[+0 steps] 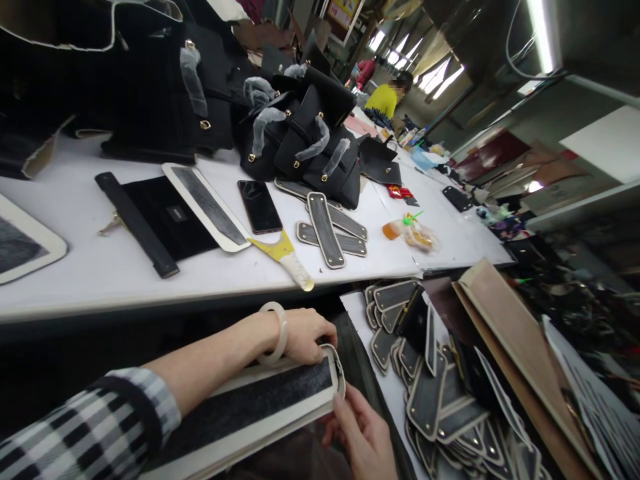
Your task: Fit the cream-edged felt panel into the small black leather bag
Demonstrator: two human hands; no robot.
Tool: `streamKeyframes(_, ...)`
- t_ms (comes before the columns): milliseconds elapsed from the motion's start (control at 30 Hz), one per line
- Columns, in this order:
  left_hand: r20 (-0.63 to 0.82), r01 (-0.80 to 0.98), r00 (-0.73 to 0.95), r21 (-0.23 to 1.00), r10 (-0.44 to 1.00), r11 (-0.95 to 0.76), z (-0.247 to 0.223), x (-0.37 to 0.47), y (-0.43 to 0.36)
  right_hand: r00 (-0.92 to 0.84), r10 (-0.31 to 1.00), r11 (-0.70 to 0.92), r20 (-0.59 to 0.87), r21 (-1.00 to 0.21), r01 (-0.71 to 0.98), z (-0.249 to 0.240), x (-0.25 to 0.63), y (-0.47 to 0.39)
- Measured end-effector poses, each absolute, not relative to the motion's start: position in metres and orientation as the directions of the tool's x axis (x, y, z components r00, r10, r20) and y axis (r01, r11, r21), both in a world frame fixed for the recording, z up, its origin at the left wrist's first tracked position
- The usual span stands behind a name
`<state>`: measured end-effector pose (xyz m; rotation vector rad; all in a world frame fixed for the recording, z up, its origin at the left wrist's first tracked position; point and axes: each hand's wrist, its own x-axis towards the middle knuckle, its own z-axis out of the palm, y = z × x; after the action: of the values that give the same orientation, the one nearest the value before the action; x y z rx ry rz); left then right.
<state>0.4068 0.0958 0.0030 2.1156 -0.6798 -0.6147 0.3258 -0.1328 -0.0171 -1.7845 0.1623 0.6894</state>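
Observation:
Below the table edge, a long bag panel (270, 397) with a dark middle and a pale border slants across my lap. My left hand (306, 335), with a pale bangle at the wrist, curls over its far right corner, fingers closed on the border. At the near right corner, my right hand (361, 430) pinches the edge between thumb and fingers. The end between both hands looks layered and turned up. How far the fingers reach underneath is hidden. The forearm and checked sleeve cover part of the panel.
On the white table (210, 280) are a phone (259, 207), several studded strips (326, 230), a yellow-and-white tool (285, 257) and black handbags (310, 143). More strips (435, 400) are piled at my right, beside brown boards (520, 347). A person in yellow (383, 100) is farther back.

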Motion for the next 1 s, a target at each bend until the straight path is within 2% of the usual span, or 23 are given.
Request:
streamKeyframes(167,-0.196,-0.246,0.728,0.82,-0.657,-0.517,0.002,0.408,0.098,0.814,0.251,-0.366,-0.524,-0.83,-0.422,-0.018,0.328,-0.136)
streamKeyframes(400,-0.152,-0.25,0.712,0.858,-0.686,-0.449,0.0,0.406,0.1,0.797,0.255,-0.336,-0.548,-0.823,-0.458,-0.022,0.328,-0.139)
streamKeyframes(633,-0.158,-0.246,0.707,0.859,-0.689,-0.45,0.001,0.407,0.102,0.788,0.272,-0.334,-0.553,-0.822,-0.462,-0.024,0.33,-0.14)
streamKeyframes(833,-0.158,-0.25,0.703,0.858,-0.693,-0.449,0.001,0.406,0.103,0.865,0.135,-0.311,-0.484,-0.849,-0.427,-0.026,0.324,-0.131)
streamKeyframes(1000,-0.165,-0.25,0.699,0.855,-0.696,-0.453,0.003,0.408,0.103,0.874,0.096,-0.308,-0.476,-0.849,-0.428,-0.024,0.322,-0.125)
